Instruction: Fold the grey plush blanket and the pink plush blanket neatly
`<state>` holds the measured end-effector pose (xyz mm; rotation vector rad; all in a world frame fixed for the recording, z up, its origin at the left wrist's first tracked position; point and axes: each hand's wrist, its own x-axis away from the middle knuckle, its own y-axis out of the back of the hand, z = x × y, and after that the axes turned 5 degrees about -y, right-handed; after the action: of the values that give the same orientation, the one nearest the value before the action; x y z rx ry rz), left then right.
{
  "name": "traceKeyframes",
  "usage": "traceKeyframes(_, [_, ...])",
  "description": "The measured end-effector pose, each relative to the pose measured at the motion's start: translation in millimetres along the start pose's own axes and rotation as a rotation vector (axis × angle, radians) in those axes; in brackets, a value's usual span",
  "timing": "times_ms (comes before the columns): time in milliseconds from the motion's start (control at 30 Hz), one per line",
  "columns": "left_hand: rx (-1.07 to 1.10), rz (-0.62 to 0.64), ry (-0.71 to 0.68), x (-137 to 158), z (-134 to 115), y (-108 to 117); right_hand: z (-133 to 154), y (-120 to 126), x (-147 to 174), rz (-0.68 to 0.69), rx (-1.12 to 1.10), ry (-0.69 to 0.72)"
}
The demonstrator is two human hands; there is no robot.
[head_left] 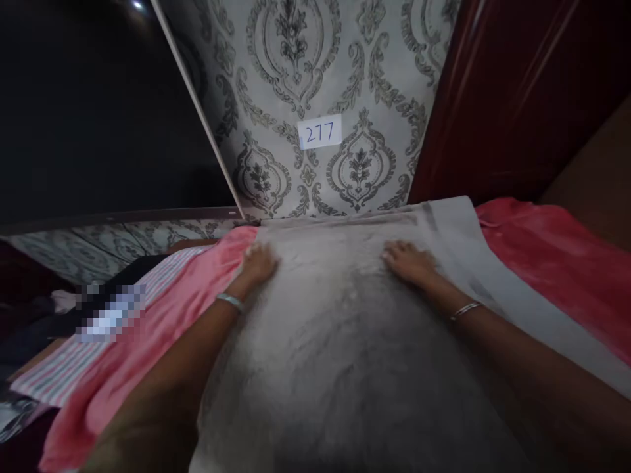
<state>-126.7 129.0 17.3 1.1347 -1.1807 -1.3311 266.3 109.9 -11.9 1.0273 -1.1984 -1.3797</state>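
Note:
A grey, soft-looking cloth [340, 315] lies spread out in front of me, with shallow wrinkles across it. On its far left edge rests my left hand [259, 263], palm down and a little blurred, its fingers lying forward. My right hand [408, 261] lies palm down near the far right side of the same cloth, fingers stretched out. Each wrist wears a silver bangle. Beneath the grey cloth, a white sheet [513, 276] shows along the right.
Pink fabric [197, 295] lies on the left beside a striped cloth [49, 378]; red-pink fabric [557, 243] lies at right. Behind stands a patterned wall with a paper label [320, 132] reading 277. A dark screen [98, 112] is upper left, a dark red glossy panel [507, 98] upper right.

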Motion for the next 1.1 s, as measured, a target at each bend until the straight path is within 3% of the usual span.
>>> traceKeyframes(133, [0.107,0.015,-0.528,35,-102,-15,61,-16,62,0.03,-0.001,0.309])
traceKeyframes(200, [0.146,0.025,-0.565,53,-121,-22,61,-24,78,0.012,0.017,0.317])
traceKeyframes(233, [0.15,0.03,-0.536,60,-118,-25,51,-26,82,-0.007,0.023,0.277])
traceKeyframes(300, [0.129,0.04,-0.422,70,-89,-26,13,-27,85,-0.045,0.024,0.147])
traceKeyframes(433, [0.059,0.038,-0.121,86,8,-23,-90,-24,91,-0.101,0.015,-0.083])
traceKeyframes(533, [0.039,0.089,-0.035,106,59,-21,-149,-29,106,-0.197,-0.011,-0.175])
traceKeyframes(633, [0.035,0.119,-0.026,127,76,-19,-179,-40,121,-0.256,-0.076,-0.2])
traceKeyframes(767, [0.021,0.133,0.009,136,75,-12,-193,-48,127,-0.292,-0.124,-0.204])
traceKeyframes(867, [0.013,0.138,0.028,124,63,0,-180,-37,121,-0.222,-0.106,-0.259])
traceKeyframes(967, [0.031,0.099,-0.03,102,29,13,-131,-18,114,-0.162,-0.042,-0.28])
traceKeyframes(1100, [0.094,0.06,-0.282,72,-46,17,-33,-12,105,-0.155,-0.028,0.012])
